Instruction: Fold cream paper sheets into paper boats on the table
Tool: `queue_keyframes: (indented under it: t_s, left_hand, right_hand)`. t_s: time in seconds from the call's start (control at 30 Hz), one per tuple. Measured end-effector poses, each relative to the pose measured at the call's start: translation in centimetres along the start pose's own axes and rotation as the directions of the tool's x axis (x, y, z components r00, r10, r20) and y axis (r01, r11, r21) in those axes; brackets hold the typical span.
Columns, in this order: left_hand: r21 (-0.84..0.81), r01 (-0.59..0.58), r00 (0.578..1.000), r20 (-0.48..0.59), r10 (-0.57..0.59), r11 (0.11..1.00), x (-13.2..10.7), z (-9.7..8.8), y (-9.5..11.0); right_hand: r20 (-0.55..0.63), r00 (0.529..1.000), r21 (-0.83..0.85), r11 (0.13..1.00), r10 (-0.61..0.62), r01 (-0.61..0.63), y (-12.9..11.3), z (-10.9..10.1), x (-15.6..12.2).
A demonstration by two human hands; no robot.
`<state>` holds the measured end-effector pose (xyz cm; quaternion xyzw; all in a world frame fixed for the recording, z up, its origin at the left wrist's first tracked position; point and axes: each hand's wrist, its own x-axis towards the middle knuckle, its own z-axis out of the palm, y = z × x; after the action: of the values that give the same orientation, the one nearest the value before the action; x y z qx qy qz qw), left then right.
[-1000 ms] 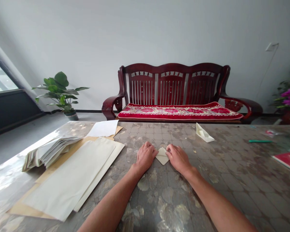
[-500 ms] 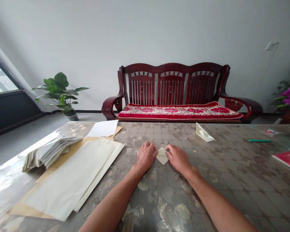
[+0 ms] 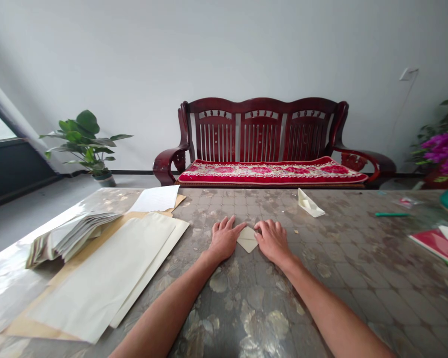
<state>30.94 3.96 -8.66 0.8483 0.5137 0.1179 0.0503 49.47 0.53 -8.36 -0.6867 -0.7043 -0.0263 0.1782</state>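
A small cream folded paper [image 3: 248, 240] lies as a diamond on the patterned table, with a crease line across its middle. My left hand [image 3: 223, 240] rests flat at its left side, fingers spread, one reaching to the paper's upper left edge. On the other side, my right hand [image 3: 272, 241] has its fingers bent, with thumb and forefinger at the paper's right corner. A folded paper boat [image 3: 310, 204] stands beyond my right hand, apart from it.
Large cream sheets [image 3: 108, 273] lie over brown paper on the left, beside a bent stack of pages [image 3: 72, 236] and a lined sheet [image 3: 155, 198]. To the right are a green pen [image 3: 392, 214] and a red booklet [image 3: 435, 243]. A wooden bench [image 3: 261, 129] stands behind the table.
My left hand's fingers have spread and straightened from a curled hold at the paper's left side. My right hand stays by the right corner. The view has shifted slightly right.
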Motion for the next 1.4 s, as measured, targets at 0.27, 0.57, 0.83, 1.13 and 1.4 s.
queue_keyframes:
  t_s: [0.27,0.57,0.83,1.13,1.4]
  left_hand:
    - [-0.203,-0.262,0.963,0.015,0.27,0.943,-0.8,-0.8,-0.1]
    - [-0.125,-0.38,0.919,0.063,0.39,0.916,-3.0,-1.9,0.7]
    - [-0.145,-0.273,0.956,0.071,0.285,0.951,-2.5,-3.0,1.1]
    - [-0.229,-0.354,0.903,0.167,0.395,0.907,3.8,-4.0,1.0]
    - [-0.317,-0.109,0.92,0.326,0.216,0.942,5.2,-2.9,0.8]
  right_hand:
    - [-0.005,1.0,-0.002,1.0,0.007,-0.007,0.0,0.2,0.1]
    - [0.006,1.0,-0.04,0.999,-0.021,0.021,1.3,0.0,0.3]
    - [0.042,0.996,0.012,0.997,-0.081,0.081,2.5,0.6,0.8]
    - [0.037,0.998,0.16,0.986,-0.043,0.037,2.8,0.3,1.0]
    - [-0.026,0.999,0.405,0.914,0.02,-0.007,3.6,0.8,1.3]
